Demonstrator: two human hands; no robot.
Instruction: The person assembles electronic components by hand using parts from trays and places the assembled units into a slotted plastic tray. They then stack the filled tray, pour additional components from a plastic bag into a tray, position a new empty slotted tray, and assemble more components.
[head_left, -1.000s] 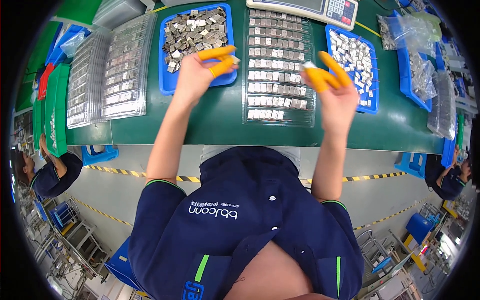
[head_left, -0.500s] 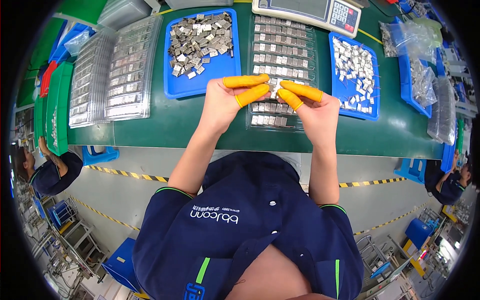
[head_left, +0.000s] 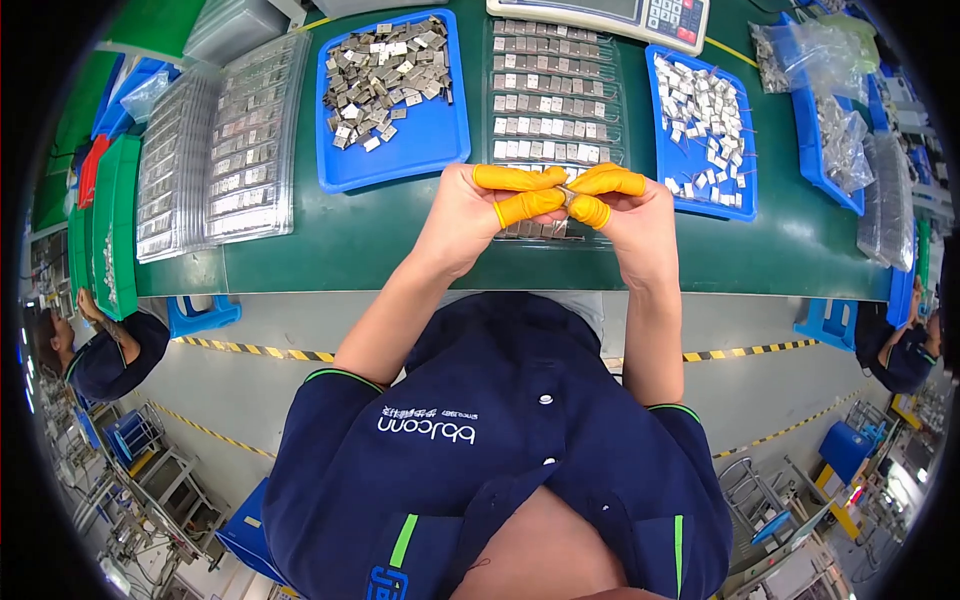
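My left hand (head_left: 482,206) and my right hand (head_left: 625,208) meet over the near edge of a clear compartment tray (head_left: 553,95) holding rows of small metal parts. Both hands wear orange finger cots. Their fingertips pinch one small metal part (head_left: 566,193) between them. A blue tray (head_left: 390,150) heaped with loose grey metal pieces lies to the left of the clear tray. Another blue tray (head_left: 740,190) with small white-silver parts lies to the right.
Stacks of clear filled trays (head_left: 215,150) sit at the left on the green table (head_left: 330,245). A weighing scale (head_left: 610,12) stands at the far edge. Plastic bags of parts (head_left: 830,100) lie at the right. Other people (head_left: 95,355) sit at either side.
My hands came back from the two blue trays and joined at the middle. They now press a small part together, slightly nearer to me than half a second ago.
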